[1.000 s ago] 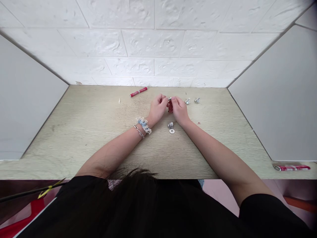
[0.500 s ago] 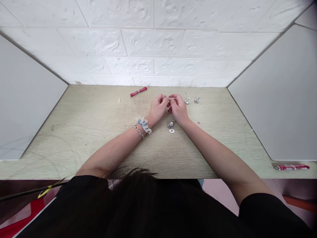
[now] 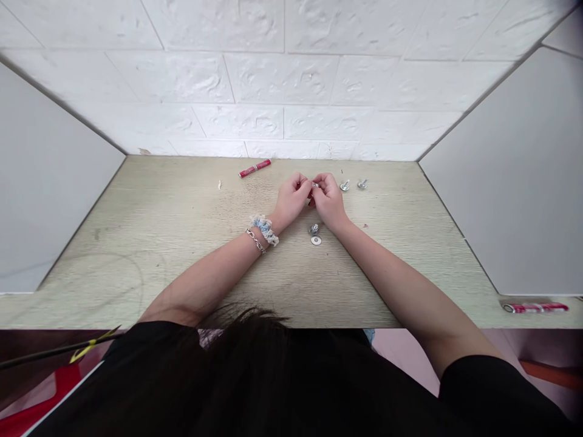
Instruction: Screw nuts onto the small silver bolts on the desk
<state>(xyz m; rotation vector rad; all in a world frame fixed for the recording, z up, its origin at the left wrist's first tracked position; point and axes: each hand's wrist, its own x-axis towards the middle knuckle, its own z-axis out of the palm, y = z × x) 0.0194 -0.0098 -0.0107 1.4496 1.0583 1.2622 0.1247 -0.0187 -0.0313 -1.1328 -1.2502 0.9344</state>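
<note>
My left hand [image 3: 293, 197] and my right hand [image 3: 328, 200] meet above the table, fingertips closed together. Between them they pinch a small silvery metal part [image 3: 315, 184], mostly hidden by the fingers, so its exact kind does not show. Closer to me, between my forearms, a bolt [image 3: 314, 229] stands on the tabletop, and a flat round washer [image 3: 316, 240] lies just in front of it. Just right of my right hand is a second bolt [image 3: 345, 186] with a washer around it. A third bolt [image 3: 362, 184] with a washer sits farther right.
On the wooden table [image 3: 191, 255], a red tube [image 3: 254, 168] lies near the back wall, and a second red tube [image 3: 535, 308] lies at the front right edge. A small white scrap [image 3: 219, 184] is at the left. Grey panels [image 3: 514, 182] flank both sides.
My fingers have shifted slightly around the small metal part, and a little more of it shows. The bolts, washer and tubes have stayed put.
</note>
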